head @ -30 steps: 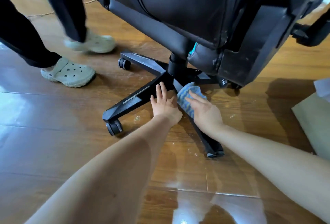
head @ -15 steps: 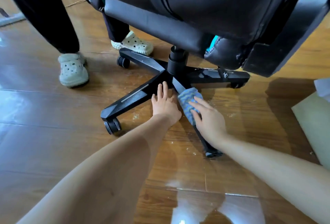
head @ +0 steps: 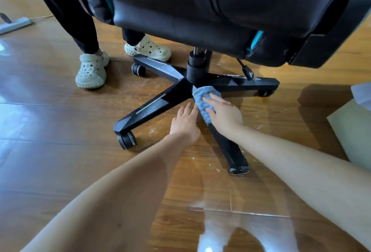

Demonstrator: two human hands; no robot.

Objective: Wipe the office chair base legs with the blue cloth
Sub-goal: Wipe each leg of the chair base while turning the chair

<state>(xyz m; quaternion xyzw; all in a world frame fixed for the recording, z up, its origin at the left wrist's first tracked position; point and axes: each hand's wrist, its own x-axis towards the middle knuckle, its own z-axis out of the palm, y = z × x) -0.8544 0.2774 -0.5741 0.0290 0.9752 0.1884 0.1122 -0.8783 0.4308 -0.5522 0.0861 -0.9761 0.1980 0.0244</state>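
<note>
Blue cloth (head: pixel 203 99): draped on the base leg (head: pixel 228 147) running toward me from the centre column (head: pixel 195 69), just below that column. My right hand (head: pixel 224 114): fingers straight, close together, pressing the cloth onto the leg. My left hand (head: pixel 185 123): near-left of the column, beside the cloth, fingers straight and together, palm down.

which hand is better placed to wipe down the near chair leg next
Right. The right hand presses the blue cloth on that leg near the hub; the left hand holds nothing, lying flat beside it.
</note>
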